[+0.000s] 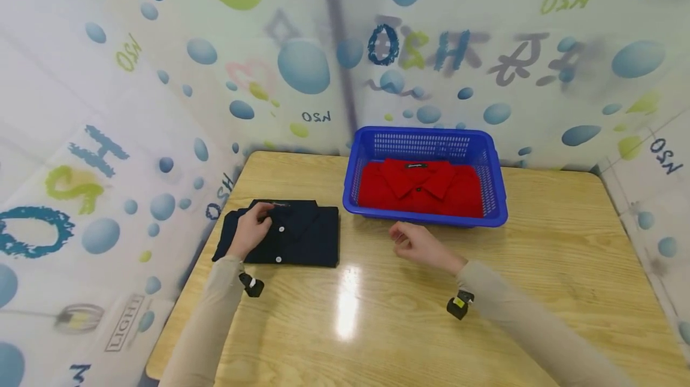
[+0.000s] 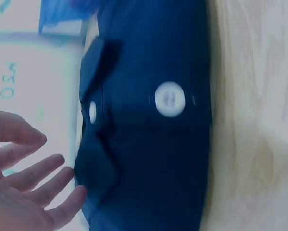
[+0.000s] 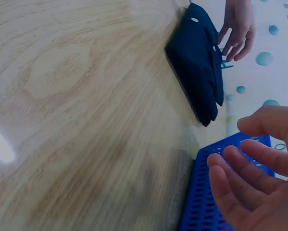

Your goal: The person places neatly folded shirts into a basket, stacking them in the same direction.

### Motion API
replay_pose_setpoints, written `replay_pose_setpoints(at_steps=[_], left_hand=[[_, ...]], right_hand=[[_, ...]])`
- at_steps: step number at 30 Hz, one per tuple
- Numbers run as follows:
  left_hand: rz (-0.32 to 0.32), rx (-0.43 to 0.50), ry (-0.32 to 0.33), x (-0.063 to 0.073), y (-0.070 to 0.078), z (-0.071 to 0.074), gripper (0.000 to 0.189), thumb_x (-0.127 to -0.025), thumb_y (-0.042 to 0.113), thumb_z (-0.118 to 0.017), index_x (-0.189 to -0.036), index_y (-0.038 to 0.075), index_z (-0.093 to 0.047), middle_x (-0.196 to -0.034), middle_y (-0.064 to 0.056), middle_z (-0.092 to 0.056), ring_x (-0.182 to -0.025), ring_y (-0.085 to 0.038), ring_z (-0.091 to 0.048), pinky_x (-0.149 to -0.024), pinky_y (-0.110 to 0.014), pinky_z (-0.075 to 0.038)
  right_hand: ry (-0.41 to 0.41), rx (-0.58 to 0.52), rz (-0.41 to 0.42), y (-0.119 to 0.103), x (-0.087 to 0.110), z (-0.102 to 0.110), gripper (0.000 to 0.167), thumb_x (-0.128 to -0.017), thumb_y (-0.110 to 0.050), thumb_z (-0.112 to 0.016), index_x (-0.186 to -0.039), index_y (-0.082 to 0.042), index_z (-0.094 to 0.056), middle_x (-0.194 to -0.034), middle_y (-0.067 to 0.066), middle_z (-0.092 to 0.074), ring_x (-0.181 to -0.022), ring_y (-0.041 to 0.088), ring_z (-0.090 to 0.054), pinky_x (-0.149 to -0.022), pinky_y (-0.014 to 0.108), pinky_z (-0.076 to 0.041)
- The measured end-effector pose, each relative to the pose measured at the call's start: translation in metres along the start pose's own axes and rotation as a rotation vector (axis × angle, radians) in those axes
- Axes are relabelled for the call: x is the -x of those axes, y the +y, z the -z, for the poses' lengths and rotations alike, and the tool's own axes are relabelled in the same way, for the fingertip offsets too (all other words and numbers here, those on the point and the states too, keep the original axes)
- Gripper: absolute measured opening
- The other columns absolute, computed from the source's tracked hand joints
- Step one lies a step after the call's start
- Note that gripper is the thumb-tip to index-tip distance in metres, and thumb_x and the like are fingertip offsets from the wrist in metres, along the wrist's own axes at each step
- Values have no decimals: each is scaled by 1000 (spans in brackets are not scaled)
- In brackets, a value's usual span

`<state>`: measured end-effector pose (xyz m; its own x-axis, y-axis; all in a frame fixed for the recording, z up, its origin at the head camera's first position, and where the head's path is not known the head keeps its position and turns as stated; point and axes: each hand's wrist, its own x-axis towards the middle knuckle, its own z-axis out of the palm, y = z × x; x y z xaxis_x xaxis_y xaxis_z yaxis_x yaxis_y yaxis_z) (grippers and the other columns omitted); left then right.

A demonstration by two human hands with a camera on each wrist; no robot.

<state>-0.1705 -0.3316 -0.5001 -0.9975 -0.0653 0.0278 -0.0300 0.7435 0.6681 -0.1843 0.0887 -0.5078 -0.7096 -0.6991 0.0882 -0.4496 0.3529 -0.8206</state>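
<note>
A folded navy shirt [image 1: 307,237] with white buttons lies flat on the left part of the table. Over its collar side hovers my left hand [image 1: 252,228]; in the left wrist view its fingers [image 2: 43,183] are loosely bent with nothing between them. A folded red shirt [image 1: 420,195], collar toward the back, lies inside a blue plastic basket [image 1: 426,218]. Just in front of the basket's near side is my right hand [image 1: 423,246], holding nothing. Its relaxed fingers [image 3: 244,178] show apart from the basket in the right wrist view.
The wooden table [image 1: 399,339] reaches back to a printed wall covering [image 1: 302,111] with blue and green drops. More of this covering hangs along the left and right sides. The basket stands near the table's back edge, to the right of the navy shirt.
</note>
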Motion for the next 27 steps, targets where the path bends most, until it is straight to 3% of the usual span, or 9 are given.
replay_pose_setpoints(at_steps=[9, 11, 17, 19, 23, 27], left_hand=[[119, -103, 88, 13, -44, 30, 39, -88, -1, -51, -125, -13, -49, -126, -38, -45, -118, -52, -39, -100, -60, -29], [177, -85, 93, 18, -50, 37, 42, -88, 0, -51, -126, -16, -45, -127, -40, -42, -120, -53, -37, -102, -60, -27], [437, 67, -28, 30, -60, 47, 65, -97, 10, -44, -147, -13, -11, -142, -43, -22, -129, -55, -27, -102, -61, -30], [496, 88, -55, 31, -64, 47, 67, -99, 14, -42, -148, -11, -5, -144, -42, -18, -131, -54, -25, -103, -60, -30], [539, 80, -76, 28, -69, 44, 65, -99, 17, -39, -148, -12, -7, -145, -40, -18, -132, -53, -23, -105, -58, -28], [532, 27, -122, 23, -71, 42, 64, -99, 19, -35, -147, -15, -10, -147, -39, -17, -133, -53, -21, -106, -58, -25]], right_hand=[[-20, 6, -3, 3, -1, -7, 27, -84, 3, -65, -110, 9, -58, -104, 22, -62, -94, 30, -63, -77, 33, -55], [-24, 6, -9, 3, -1, -7, 28, -84, 3, -64, -110, 9, -58, -105, 22, -62, -94, 30, -63, -77, 33, -55], [-37, 23, -31, 8, -4, -14, 31, -85, 2, -65, -114, 10, -58, -106, 22, -63, -96, 30, -62, -80, 35, -54], [-50, 35, -39, 9, -7, -18, 32, -86, 0, -65, -115, 10, -57, -106, 20, -63, -96, 29, -62, -82, 35, -53], [-77, 27, -72, 9, -16, -29, 36, -86, -2, -66, -118, 11, -56, -105, 18, -64, -95, 27, -63, -82, 34, -52], [-85, 6, -113, 6, -28, -40, 40, -86, -4, -67, -121, 11, -55, -103, 16, -64, -95, 25, -63, -83, 34, -52]])
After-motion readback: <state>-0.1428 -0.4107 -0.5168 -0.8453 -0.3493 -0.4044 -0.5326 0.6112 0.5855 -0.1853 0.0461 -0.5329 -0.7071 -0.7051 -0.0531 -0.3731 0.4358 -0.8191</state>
